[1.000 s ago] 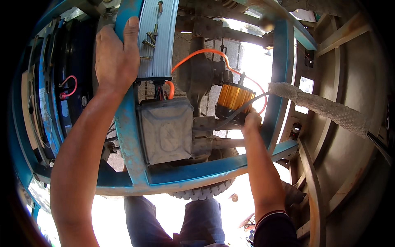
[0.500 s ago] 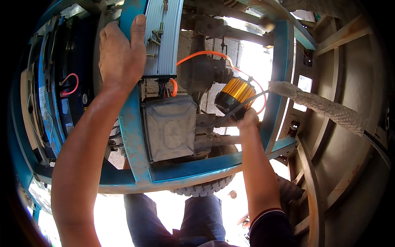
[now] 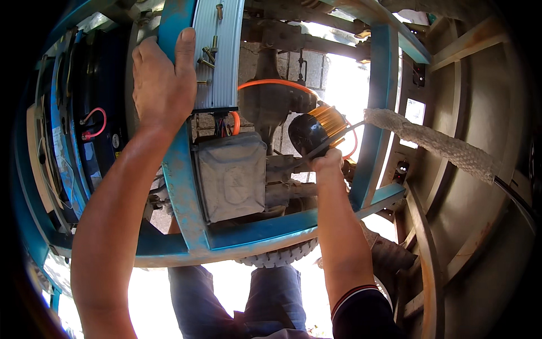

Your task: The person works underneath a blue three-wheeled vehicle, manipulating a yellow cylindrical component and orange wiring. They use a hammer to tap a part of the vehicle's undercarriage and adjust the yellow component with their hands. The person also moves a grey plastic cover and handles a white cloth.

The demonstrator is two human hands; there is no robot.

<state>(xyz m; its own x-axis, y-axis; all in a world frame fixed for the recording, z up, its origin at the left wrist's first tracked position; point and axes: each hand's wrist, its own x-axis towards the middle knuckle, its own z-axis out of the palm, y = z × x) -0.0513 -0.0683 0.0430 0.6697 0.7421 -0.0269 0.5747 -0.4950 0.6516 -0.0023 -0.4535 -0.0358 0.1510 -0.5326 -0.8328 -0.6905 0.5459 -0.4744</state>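
Note:
My left hand [image 3: 161,79] is closed over a blue metal frame bar [image 3: 176,31], its thumb pointing up along it. Right beside the thumb is a silver ribbed metal box [image 3: 227,53] with several loose bolts [image 3: 209,55] lying on it. My right hand [image 3: 328,160] grips the underside of a black and gold finned cylinder [image 3: 326,123], held tilted in the frame opening. Its far fingers are hidden behind it. An orange cable [image 3: 274,82] runs from near the silver box toward the cylinder, and a dark cable crosses the cylinder's front.
A dusty grey cover box [image 3: 232,181] sits below the silver box. Batteries [image 3: 104,90] with a red lead stand at the left. A cable in woven wrapping [image 3: 435,144] crosses the right side. A tire [image 3: 279,257] shows under the lower blue crossbar [image 3: 271,229].
My right hand has moved slightly left with the finned cylinder, which has turned so its black end faces more to the left. My left hand stays on the frame bar.

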